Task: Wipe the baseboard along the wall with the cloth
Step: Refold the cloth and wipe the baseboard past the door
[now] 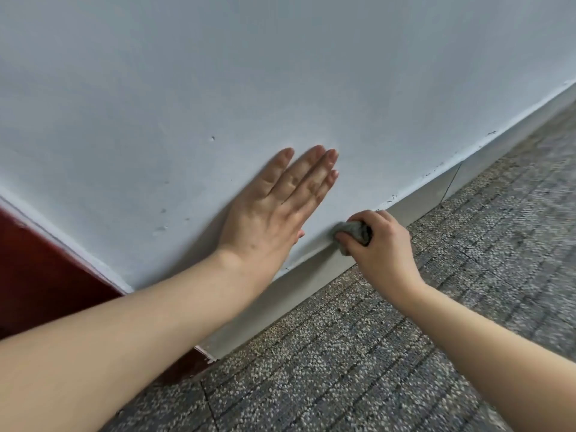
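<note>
Gripping the cloth (353,231), right-hand fingers (361,217) touch baseboard (417,202).

Left hand (274,210) flat, fingers spread; right hand (378,244) fisted, grip closed.

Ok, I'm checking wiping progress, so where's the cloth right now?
In the head view, the cloth is bunched in the right hand, pressed on the top edge of the baseboard, just right of the left hand flat on the wall.
</note>
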